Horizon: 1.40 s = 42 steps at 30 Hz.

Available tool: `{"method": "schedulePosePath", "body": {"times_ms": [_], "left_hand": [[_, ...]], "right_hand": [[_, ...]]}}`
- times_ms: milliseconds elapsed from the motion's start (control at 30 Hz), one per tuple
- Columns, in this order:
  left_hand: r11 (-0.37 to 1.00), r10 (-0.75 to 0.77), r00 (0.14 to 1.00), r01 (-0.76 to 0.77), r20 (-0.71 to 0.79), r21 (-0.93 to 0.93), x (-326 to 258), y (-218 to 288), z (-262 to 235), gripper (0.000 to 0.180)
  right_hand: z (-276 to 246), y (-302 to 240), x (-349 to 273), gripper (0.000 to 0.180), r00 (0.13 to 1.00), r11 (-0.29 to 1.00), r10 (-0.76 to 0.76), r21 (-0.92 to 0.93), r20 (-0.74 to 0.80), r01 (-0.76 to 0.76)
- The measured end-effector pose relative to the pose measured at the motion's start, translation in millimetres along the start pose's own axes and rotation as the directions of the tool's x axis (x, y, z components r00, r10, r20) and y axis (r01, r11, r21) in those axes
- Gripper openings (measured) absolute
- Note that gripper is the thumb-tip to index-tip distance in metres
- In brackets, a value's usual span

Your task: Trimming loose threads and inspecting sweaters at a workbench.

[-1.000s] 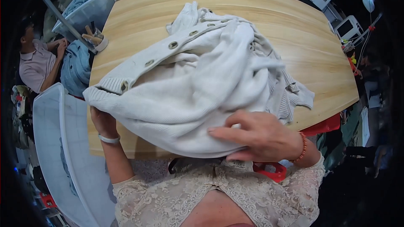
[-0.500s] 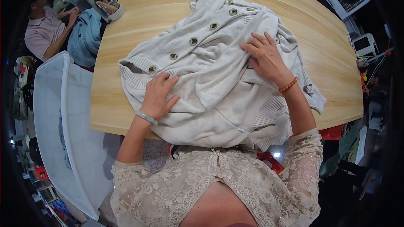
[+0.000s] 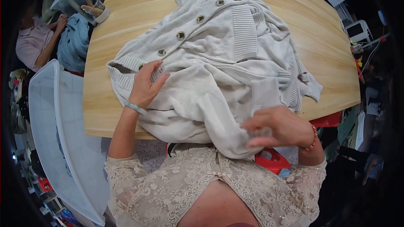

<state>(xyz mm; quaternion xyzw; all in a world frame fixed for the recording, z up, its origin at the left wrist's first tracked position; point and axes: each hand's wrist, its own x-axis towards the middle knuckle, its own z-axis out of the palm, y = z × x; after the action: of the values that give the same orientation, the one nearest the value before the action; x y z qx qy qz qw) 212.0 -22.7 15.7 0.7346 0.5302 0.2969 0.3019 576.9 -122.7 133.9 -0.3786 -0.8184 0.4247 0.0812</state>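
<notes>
Close to our body, our right hand (image 3: 280,129) pinches the near edge of the white cardigan (image 3: 219,71). Our left hand (image 3: 147,85) lies flat and open on its ribbed hem. It looks still bunched, not folded, on the wooden table (image 3: 105,63). Farther off, another person (image 3: 35,42) holds blue cloth (image 3: 73,44).

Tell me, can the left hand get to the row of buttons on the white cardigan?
Probably yes. The left hand lies flat on the cardigan, and the nearest buttons sit just beyond its fingertips, uncovered, with nothing between.
</notes>
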Motion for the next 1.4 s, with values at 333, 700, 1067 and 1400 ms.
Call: {"method": "schedulePosePath", "body": {"times_ms": [333, 700, 1067, 1400], "left_hand": [[0.99, 0.137, 0.945, -0.117, 0.298, -0.085, -5, 46, -7, 0.027], [0.849, -0.076, 0.728, 0.405, 0.681, -0.339, -36, 55, -24, 0.064], [0.977, -0.13, 0.779, 0.206, 0.613, -0.055, -70, 71, -47, 0.032], [0.837, -0.019, 0.951, 0.184, 0.309, -0.516, -108, 52, -108, 0.03]], "right_hand": [[37, 67, 99, 0.043, 0.827, 0.95, -0.204, -0.309, -0.523, 0.039], [35, 34, 102, 0.031, 0.89, 0.958, -0.28, -0.163, -0.36, 0.235], [47, 11, 54, 0.059, 0.973, 0.931, -0.032, -0.36, -0.23, -0.054], [23, 27, -11, 0.048, 0.699, 0.974, -0.182, -0.224, -0.691, 0.032]]}}
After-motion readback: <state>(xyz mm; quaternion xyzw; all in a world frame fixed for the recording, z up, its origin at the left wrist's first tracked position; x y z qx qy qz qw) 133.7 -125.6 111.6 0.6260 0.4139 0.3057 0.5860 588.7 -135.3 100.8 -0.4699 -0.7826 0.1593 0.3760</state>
